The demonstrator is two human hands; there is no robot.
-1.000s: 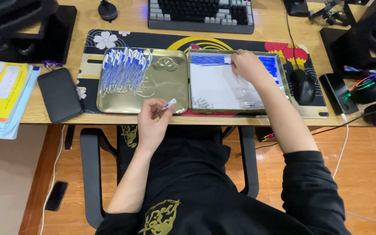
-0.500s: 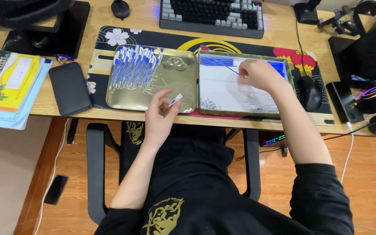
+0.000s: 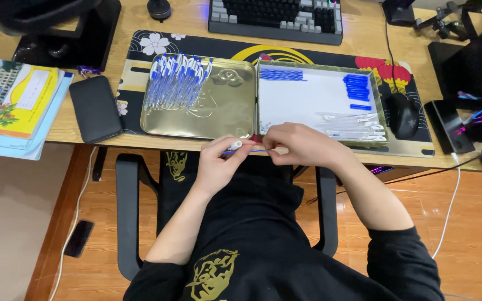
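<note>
Both hands, left (image 3: 218, 161) and right (image 3: 297, 146), pinch a half-hidden blue pen refill (image 3: 246, 151).

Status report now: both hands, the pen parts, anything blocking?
Left hand pinches white pen barrel. Right hand holds thin blue refill at its end. Both at desk edge, before gold tray. Nothing blocking.

A wooden desk (image 3: 364, 39) stands over an orange wood-plank floor (image 3: 470, 223); a black chair (image 3: 126, 212) sits under its front edge.

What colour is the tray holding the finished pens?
Gold, metal tray, clearest in the head view.
</note>
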